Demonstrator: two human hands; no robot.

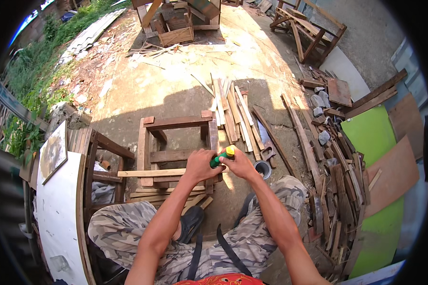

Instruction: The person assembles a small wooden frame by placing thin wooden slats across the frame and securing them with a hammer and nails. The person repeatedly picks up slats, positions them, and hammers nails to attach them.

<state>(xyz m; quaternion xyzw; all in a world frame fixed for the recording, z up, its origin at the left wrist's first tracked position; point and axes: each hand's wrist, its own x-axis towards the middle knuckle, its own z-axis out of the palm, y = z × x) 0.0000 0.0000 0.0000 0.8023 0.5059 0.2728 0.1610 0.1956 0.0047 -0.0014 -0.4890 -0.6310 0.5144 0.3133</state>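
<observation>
Both my hands meet over the near right corner of a dark wooden stool-like frame (pixel 178 122). Between them is a small green and yellow object (pixel 216 162); its exact kind does not show. My left hand (pixel 199 165) closes round the green part. The fingers of my right hand (pixel 241 165) are bent against it, by the yellow end. A pale wooden strip (pixel 152 173) lies across the near side of the frame and runs toward my hands, which hide its right end.
Beyond the frame lie pale wooden strips (pixel 233 111) and a handsaw (pixel 267 142). An open can (pixel 262 169) stands near my right knee. Scrap wood (pixel 337 190) is heaped on the right. A white-topped table (pixel 59 213) stands at left, a wooden bench (pixel 309 31) far right.
</observation>
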